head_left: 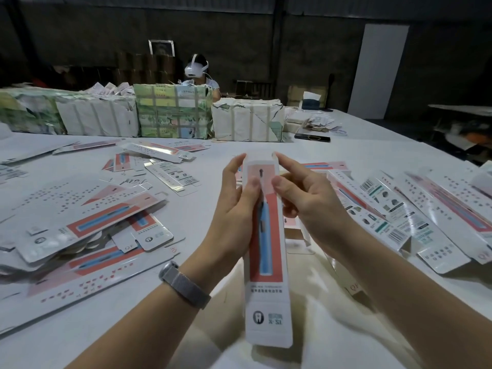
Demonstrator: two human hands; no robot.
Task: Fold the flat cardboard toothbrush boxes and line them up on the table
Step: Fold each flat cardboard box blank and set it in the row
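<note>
Above table [332, 155]: both hands pinching toothbrush box [267, 251] upright.

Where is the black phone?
In the head view, the black phone lies flat at the far right of the white table, just right of the wrapped white bundle.

Both forearms are bare to the lower frame edge; no sleeves are visible. The left wrist carries a grey woven-mesh metal wristband [184, 285] with a rounded grey case at its upper end. The left hand [234, 206] and right hand [306, 201] wear no gloves or rings.
</note>
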